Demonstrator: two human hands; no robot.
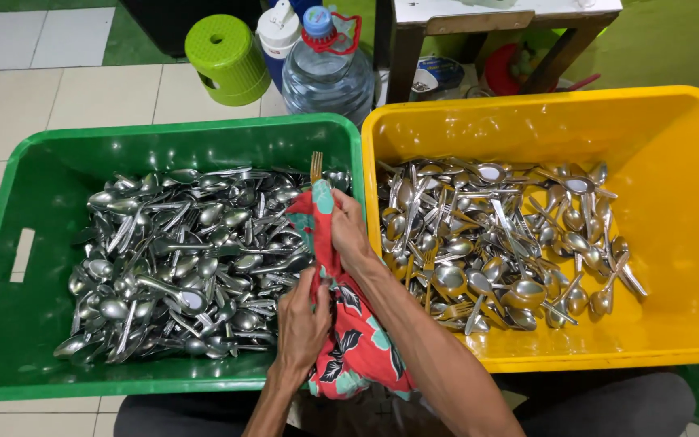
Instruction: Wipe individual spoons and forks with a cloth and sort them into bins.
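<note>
Head view: I see both hands, left (302, 320) and right (348, 231), closed on a floral cloth (349, 340) wrapping a fork (316, 166) between the green crate (10, 324) and yellow crate (673, 340). I judge the wiping partway done, as cutlery fills both.

green crate (10, 324), yellow crate (673, 146), red floral cloth (357, 340)

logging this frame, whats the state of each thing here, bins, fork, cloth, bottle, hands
green bin: holds a heap of spoons
yellow bin: partly filled with spoons and forks
fork: upright, tines sticking out of the cloth
cloth: wrapped round the fork, bunched
left hand: gripping the cloth low
right hand: gripping the cloth near the fork
water bottle: upright, capped
green stool: standing on the floor
</note>
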